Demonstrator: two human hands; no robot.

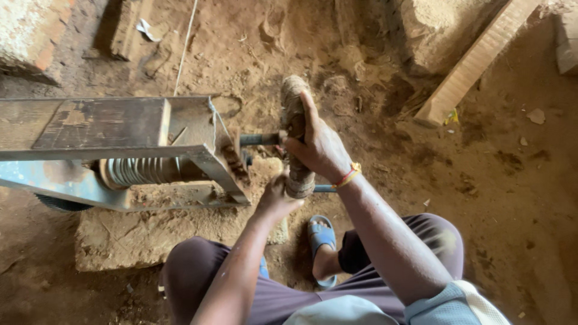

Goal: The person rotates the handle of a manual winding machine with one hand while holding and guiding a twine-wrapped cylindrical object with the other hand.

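A cloth-wrapped crank handle (293, 105) stands upright at the end of a dark metal shaft (259, 139) that runs into a grey metal frame (102, 123). My right hand (319, 144) is wrapped around the handle's middle, thumb pointing up along it. My left hand (276, 197) grips the handle's lower end just below. Inside the frame sits a drum wound with wire coils (141, 170).
The frame rests on a flat stone slab (144, 235) on loose dirt. A wooden plank (475, 60) leans at the upper right, a thin white string (185, 45) runs up from the frame, and my foot in a blue sandal (321, 241) is below the handle.
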